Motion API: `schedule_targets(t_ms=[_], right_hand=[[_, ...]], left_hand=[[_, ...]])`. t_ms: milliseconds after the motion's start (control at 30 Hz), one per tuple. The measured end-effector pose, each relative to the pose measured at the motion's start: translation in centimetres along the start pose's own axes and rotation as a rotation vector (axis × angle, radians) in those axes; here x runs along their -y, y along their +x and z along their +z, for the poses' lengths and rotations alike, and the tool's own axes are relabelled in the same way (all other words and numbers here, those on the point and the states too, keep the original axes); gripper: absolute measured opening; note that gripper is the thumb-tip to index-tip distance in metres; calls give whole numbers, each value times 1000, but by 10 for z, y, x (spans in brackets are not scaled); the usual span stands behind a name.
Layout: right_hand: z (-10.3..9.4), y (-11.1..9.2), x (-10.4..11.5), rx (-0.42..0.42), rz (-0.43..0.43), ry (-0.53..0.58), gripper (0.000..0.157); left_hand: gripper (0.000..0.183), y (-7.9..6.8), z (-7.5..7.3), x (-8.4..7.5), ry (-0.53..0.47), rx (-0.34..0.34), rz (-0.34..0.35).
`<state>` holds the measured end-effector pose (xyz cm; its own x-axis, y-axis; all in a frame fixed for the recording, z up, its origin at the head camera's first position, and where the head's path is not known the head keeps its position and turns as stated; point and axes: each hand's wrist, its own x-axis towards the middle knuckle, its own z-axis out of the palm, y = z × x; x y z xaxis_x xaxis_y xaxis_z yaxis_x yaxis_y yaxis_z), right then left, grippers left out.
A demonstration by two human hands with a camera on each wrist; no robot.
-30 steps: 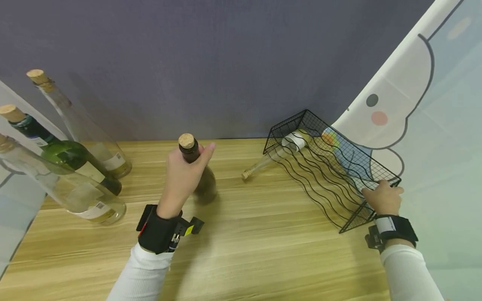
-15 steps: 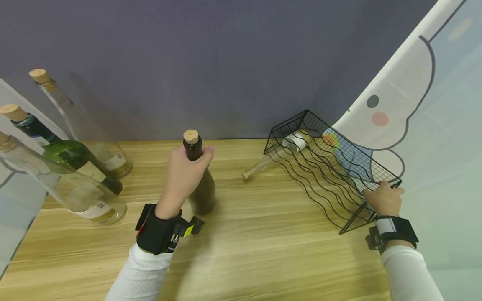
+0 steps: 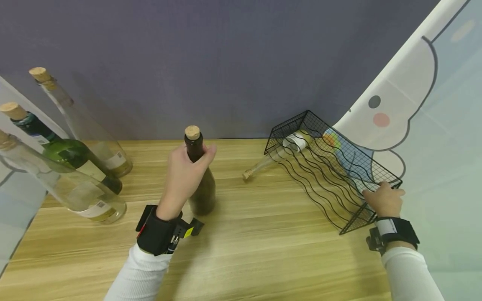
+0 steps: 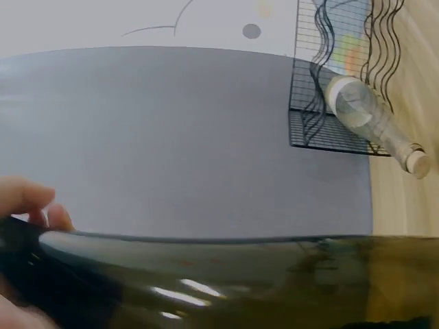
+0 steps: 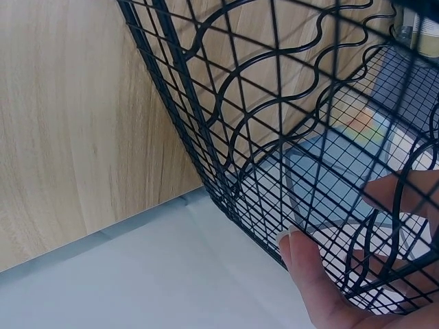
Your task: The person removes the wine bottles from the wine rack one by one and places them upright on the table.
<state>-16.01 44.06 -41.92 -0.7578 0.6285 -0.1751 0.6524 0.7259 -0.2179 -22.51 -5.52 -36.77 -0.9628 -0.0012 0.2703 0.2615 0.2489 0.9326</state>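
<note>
My left hand (image 3: 183, 175) grips a dark corked wine bottle (image 3: 203, 194) by its neck, thumb on the near side. The bottle stands nearly upright over the wooden table; in the left wrist view its dark body (image 4: 226, 281) fills the lower part. At the right, my right hand (image 3: 384, 199) holds the near end of a black wire wine rack (image 3: 324, 167). In the right wrist view the thumb (image 5: 309, 274) lies outside the mesh and other fingers show through it. A clear corked bottle (image 3: 295, 142) lies in the rack's far end, its neck sticking out toward the left.
Three corked bottles stand at the left: a clear bottle (image 3: 105, 154) at the back, a green bottle (image 3: 73, 154), and another clear bottle (image 3: 86, 196) in front. A grey wall panel (image 3: 211, 71) rises behind the wooden table (image 3: 263, 251). A printed white curtain (image 3: 444, 175) hangs at the right.
The left hand's dark bottle has shifted slightly toward me and more of its body shows below the hand. The right hand, the rack and the other bottles stay in place.
</note>
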Motion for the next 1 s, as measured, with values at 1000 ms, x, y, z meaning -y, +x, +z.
schedule_targets(t_ms=[1000], right_hand=[[-5,-4,3,27,3,6,71]], left_hand=[[33,-1,13,63,-19,-95,536]])
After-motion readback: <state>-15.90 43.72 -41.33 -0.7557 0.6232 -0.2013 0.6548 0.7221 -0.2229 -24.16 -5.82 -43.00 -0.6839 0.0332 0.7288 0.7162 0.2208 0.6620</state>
